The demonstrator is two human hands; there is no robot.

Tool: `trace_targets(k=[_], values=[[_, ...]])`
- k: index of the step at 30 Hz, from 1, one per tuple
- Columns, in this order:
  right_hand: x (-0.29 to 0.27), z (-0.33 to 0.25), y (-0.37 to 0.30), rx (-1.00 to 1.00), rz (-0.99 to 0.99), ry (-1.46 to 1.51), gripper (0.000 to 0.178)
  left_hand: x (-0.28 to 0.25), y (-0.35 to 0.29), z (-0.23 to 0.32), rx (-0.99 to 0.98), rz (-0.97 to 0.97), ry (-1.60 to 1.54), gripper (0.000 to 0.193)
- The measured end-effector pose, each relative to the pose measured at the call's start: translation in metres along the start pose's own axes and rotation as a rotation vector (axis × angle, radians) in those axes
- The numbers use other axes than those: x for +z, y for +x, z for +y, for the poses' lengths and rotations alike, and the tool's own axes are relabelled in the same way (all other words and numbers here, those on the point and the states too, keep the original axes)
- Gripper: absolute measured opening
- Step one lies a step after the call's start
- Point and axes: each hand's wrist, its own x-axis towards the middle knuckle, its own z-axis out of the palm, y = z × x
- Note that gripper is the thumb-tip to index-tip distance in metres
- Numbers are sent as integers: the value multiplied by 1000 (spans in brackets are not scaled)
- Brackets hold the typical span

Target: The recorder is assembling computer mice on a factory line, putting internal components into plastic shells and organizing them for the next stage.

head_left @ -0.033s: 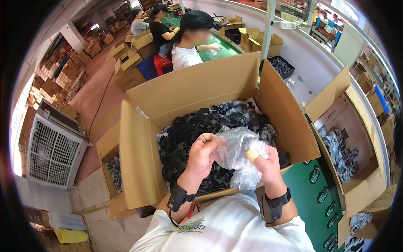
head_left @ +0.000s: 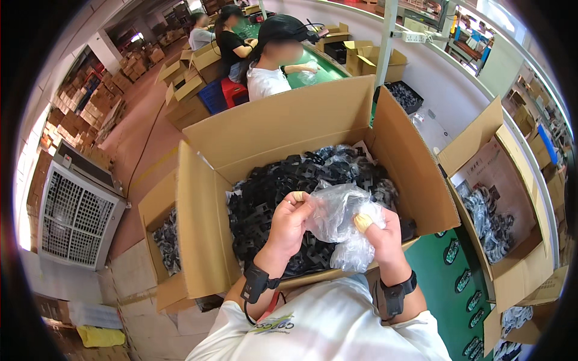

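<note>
A crumpled clear plastic bag is stretched between my two hands, above an open carton. My left hand pinches its left edge between thumb and index finger. On the other side my right hand grips a bunched part, with a clump of film hanging below. Pale yellow finger covers show on my left index finger and right thumb. Under the hands, black plastic parts fill the carton, some wrapped in clear film. Whether anything lies inside the bag I cannot tell.
Another open carton with bagged parts stands right, a smaller one left. Dark oval pieces lie on the green surface at right. A co-worker sits beyond the carton. A grey slatted unit stands left.
The carton's left flap has shifted slightly to the right. My hands and the bag hold nearly the same position.
</note>
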Motion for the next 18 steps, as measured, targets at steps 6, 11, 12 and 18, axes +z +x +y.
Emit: trace_targets(k=[6, 11, 12, 18], values=[[-4, 10, -3, -83, 12, -102, 15, 12, -8, 4, 498, 305, 717, 62], [-7, 16, -1, -136, 1, -378, 13, 43, -18, 25, 258, -33, 816, 30], [-6, 14, 1, -144, 22, -393, 12, 41, -12, 19, 222, -46, 759, 20], [-27, -5, 3, -172, 167, -232, 7, 36, 8, 13, 563, 196, 1057, 9]])
